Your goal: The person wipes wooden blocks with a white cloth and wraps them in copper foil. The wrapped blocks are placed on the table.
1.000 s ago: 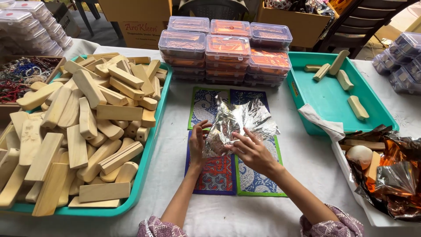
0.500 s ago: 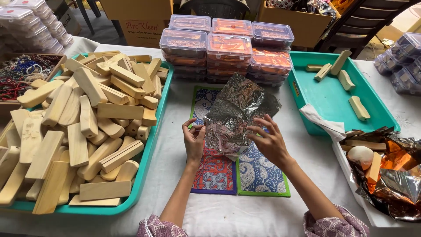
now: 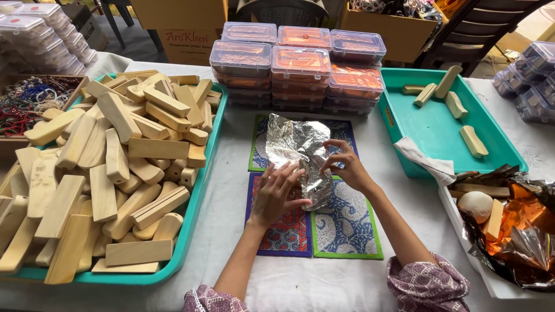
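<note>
Pressing crumpled silver foil (image 3: 298, 151), both hands' (image 3: 276, 193) (image 3: 342, 164) grip seemingly closed; contents hidden.

The foil (image 3: 298, 144) under the hands is thin, crinkled metal sheet, silvery and glossy. The mats (image 3: 344, 222) beneath it are printed cloth, matt. The blocks (image 3: 115, 156) are bare pale wood, unvarnished and smooth-cut, heaped in a smooth teal plastic tray (image 3: 199, 190). The boxes (image 3: 300, 63) are clear, shiny plastic. A white matt cloth covers the counter (image 3: 324, 283). The wrappers (image 3: 520, 225) at right are glossy orange and silver film, creased.
</note>
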